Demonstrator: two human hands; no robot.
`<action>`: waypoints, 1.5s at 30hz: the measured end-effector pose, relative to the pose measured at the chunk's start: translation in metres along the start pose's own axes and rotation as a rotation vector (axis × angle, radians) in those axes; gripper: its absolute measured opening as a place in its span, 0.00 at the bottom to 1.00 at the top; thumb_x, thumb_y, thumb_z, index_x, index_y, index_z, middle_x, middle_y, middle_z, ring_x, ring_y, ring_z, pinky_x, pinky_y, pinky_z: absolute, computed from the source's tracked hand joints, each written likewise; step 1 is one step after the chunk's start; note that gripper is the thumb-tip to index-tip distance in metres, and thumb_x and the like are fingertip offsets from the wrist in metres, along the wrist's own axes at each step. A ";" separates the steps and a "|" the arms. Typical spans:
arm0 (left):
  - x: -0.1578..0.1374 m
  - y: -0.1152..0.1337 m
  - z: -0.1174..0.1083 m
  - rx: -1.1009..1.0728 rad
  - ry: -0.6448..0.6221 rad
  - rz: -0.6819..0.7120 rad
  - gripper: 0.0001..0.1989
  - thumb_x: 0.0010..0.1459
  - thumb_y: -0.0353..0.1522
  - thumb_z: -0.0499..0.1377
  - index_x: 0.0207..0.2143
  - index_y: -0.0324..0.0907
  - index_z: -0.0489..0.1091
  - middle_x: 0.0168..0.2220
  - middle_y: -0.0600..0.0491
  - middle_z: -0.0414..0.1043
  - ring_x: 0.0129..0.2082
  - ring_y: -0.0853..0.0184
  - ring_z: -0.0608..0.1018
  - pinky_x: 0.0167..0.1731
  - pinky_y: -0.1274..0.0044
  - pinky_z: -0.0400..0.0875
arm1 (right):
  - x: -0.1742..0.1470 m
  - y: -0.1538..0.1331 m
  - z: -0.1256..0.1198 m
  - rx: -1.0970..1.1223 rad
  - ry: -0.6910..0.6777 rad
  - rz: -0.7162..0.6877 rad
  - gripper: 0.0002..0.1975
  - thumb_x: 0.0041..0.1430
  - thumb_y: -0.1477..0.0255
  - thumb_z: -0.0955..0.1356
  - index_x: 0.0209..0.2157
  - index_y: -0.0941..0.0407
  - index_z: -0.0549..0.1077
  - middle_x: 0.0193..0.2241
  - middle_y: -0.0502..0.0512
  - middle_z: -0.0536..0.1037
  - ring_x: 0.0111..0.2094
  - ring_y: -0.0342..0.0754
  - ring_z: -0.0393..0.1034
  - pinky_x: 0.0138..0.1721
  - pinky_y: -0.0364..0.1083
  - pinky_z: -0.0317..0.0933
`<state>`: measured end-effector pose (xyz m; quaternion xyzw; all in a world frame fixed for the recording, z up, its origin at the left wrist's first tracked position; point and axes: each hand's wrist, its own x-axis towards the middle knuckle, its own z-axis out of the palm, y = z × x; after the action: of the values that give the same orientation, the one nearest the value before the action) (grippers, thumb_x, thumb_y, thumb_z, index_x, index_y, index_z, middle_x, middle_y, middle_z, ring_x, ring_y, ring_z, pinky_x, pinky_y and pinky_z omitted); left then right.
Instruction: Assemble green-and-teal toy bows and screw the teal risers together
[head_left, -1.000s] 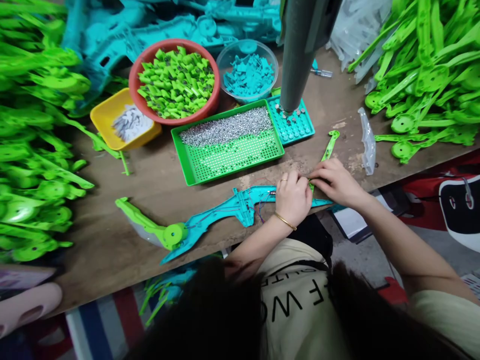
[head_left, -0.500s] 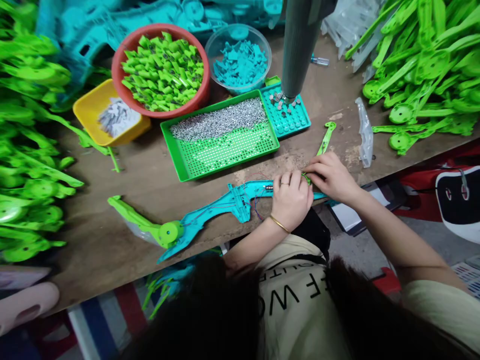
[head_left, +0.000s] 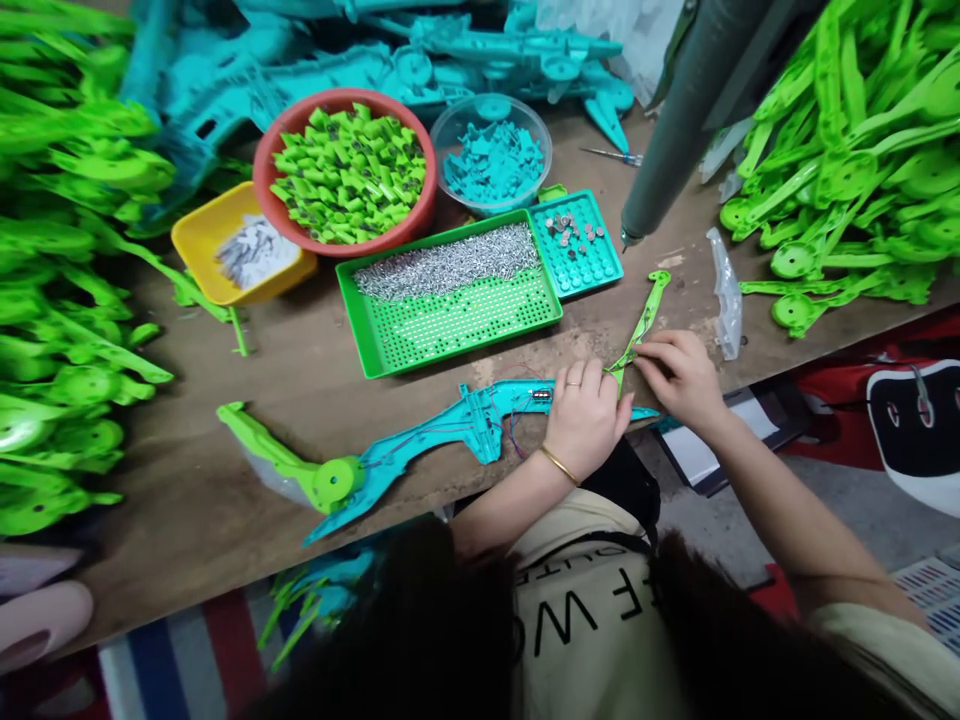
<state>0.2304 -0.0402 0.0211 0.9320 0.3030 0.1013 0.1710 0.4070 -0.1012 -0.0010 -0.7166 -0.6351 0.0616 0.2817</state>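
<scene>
A blue bow-shaped plastic shell [head_left: 427, 435] lies along the front of the bench, its open side up, with thin red and blue wires inside. My left hand [head_left: 585, 420] is closed over its right part, where a green plastic limb [head_left: 646, 318] angles away. My right hand [head_left: 681, 382] has thumb and fingertips pinched beside that limb, on what looks like a thin wire. At the shell's left end sits another green limb [head_left: 289, 448] with a round hub. My left fingers hide the joint beneath them.
A grey powered screwdriver [head_left: 664, 150] hangs above the bench. Behind the shell are a green tray of screws [head_left: 450, 352], a blue tray [head_left: 592, 278], a red bowl [head_left: 262, 190], a clear tub [head_left: 546, 165] and a yellow bin [head_left: 199, 275]. Green limbs [head_left: 847, 190] pile up right and left.
My right hand has drawn slightly away from the left, and more of the right green limb shows between them. The hanging screwdriver appears farther right and tilted; the view has shifted.
</scene>
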 end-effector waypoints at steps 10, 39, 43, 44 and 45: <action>0.012 0.001 0.016 -0.005 0.039 0.046 0.24 0.65 0.42 0.52 0.54 0.31 0.65 0.48 0.40 0.72 0.47 0.55 0.72 0.49 0.67 0.67 | 0.003 0.008 0.003 -0.038 -0.028 -0.040 0.06 0.63 0.68 0.66 0.40 0.53 0.73 0.34 0.54 0.77 0.40 0.50 0.71 0.43 0.51 0.61; 0.013 -0.003 0.017 -0.009 0.086 0.121 0.21 0.63 0.39 0.54 0.51 0.30 0.67 0.40 0.43 0.71 0.41 0.58 0.71 0.44 0.68 0.66 | 0.028 -0.002 -0.010 0.026 -0.249 0.050 0.07 0.61 0.70 0.66 0.30 0.55 0.74 0.29 0.54 0.76 0.32 0.48 0.70 0.35 0.47 0.60; 0.014 -0.003 0.017 0.004 0.091 0.136 0.22 0.62 0.39 0.56 0.50 0.29 0.67 0.39 0.43 0.70 0.41 0.57 0.71 0.45 0.68 0.65 | 0.044 0.012 -0.017 0.227 -0.407 0.155 0.07 0.57 0.70 0.69 0.38 0.56 0.77 0.28 0.52 0.75 0.29 0.46 0.70 0.33 0.46 0.62; 0.014 -0.003 0.018 0.004 0.089 0.138 0.22 0.62 0.39 0.56 0.50 0.29 0.68 0.39 0.43 0.70 0.41 0.57 0.71 0.45 0.68 0.65 | 0.048 0.015 -0.018 0.256 -0.437 0.150 0.09 0.56 0.70 0.70 0.39 0.56 0.77 0.28 0.51 0.74 0.29 0.45 0.69 0.33 0.45 0.62; 0.014 -0.004 0.018 0.002 0.085 0.139 0.22 0.62 0.39 0.55 0.50 0.29 0.68 0.39 0.42 0.70 0.40 0.57 0.71 0.44 0.68 0.65 | 0.052 0.017 -0.019 0.273 -0.463 0.136 0.10 0.56 0.70 0.70 0.40 0.55 0.78 0.28 0.51 0.74 0.28 0.45 0.69 0.33 0.45 0.62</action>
<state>0.2447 -0.0337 0.0047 0.9459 0.2444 0.1520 0.1498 0.4400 -0.0589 0.0202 -0.6799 -0.6188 0.3273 0.2182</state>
